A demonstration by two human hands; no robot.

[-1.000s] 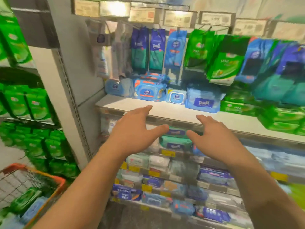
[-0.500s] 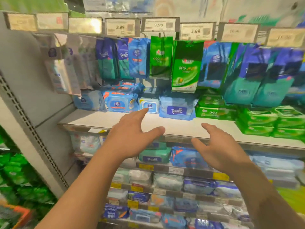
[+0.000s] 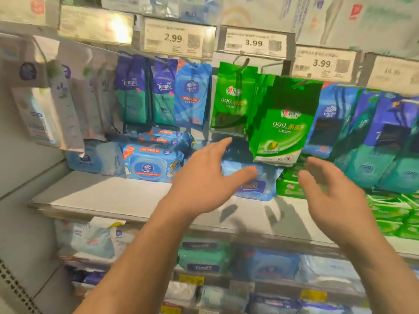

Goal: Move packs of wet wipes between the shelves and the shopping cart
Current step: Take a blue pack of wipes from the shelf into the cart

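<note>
Over the shelf (image 3: 108, 196), left hand (image 3: 204, 177), right hand (image 3: 335, 196) — spread

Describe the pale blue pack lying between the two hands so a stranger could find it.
Start at the white shelf under the hanging packs. Near its middle, beyond the left hand and below the hanging green pack, lies the pale blue pack. Unlike the bright blue lidded pack leftward, it carries a dark purple label.
</note>
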